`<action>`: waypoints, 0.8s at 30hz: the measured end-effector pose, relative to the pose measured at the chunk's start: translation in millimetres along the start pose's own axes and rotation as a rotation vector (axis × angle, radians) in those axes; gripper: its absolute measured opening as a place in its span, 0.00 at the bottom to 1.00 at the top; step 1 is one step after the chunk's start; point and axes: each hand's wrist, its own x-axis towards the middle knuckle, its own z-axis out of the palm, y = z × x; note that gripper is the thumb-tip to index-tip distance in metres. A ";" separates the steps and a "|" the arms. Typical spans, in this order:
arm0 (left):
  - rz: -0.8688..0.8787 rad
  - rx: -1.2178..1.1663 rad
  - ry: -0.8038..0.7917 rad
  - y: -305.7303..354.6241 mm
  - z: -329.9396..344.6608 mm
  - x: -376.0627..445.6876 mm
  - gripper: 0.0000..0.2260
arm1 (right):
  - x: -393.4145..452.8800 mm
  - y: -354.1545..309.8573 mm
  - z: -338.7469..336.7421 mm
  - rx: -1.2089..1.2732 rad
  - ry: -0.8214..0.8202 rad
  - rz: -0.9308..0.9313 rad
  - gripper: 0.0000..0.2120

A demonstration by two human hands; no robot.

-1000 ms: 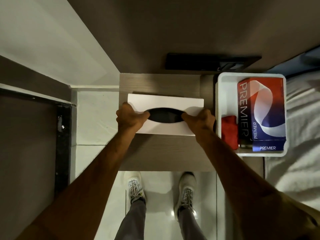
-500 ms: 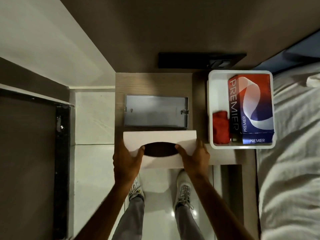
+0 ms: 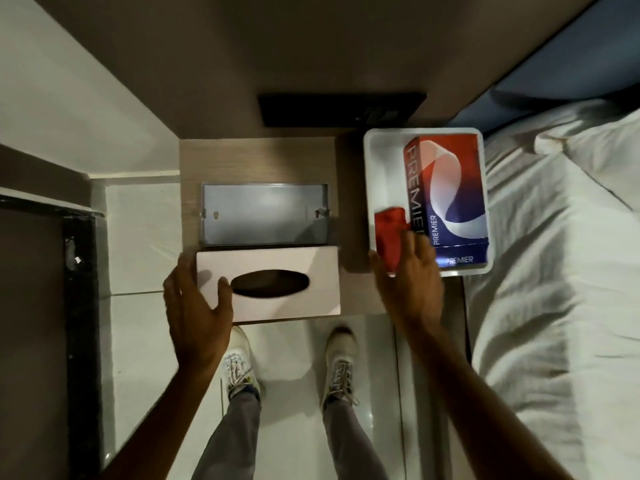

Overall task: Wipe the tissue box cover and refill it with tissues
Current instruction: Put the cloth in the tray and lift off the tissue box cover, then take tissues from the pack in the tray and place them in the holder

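Observation:
The white tissue box cover [image 3: 311,271], with a dark oval slot, lies at the front edge of the wooden bedside table [image 3: 256,161]. My left hand [image 3: 197,306] grips its left end, thumb on top beside the slot. Behind the cover lies the grey metal base plate [image 3: 265,214], bare. To the right, a white tray [image 3: 382,157] holds a red-and-blue PREMIER tissue pack [image 3: 446,188] and a red cloth [image 3: 389,226]. My right hand [image 3: 410,278] is over the tray's near left corner with fingers spread, reaching onto the cloth's near end, which it hides.
A bed with white sheets [image 3: 554,271] borders the tray on the right. A dark panel [image 3: 343,110] sits on the wall behind the table. My legs and white shoes [image 3: 239,368] stand on the pale tiled floor below the table's front edge.
My right hand has let go of the cover and moved right to the red cloth in the tray. The cover has moved back a little and now lies on the table's front edge.

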 end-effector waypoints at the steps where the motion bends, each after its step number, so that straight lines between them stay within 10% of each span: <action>1: 0.068 -0.002 0.048 6.4 0.8 -5.9 0.29 | 11.0 18.4 -10.4 -0.085 0.063 0.006 0.29; 6: 0.330 -0.035 -0.002 48.2 24.6 -30.1 0.21 | 47.1 87.1 -26.7 -0.393 0.016 -0.017 0.41; 17: 0.475 -0.098 -0.237 184.1 97.2 -85.0 0.14 | 38.6 107.8 -69.5 -0.398 0.091 -0.187 0.16; 24: 0.401 -0.017 -0.242 273.7 153.1 -95.7 0.35 | 58.2 106.8 -118.3 -0.223 0.285 -0.416 0.16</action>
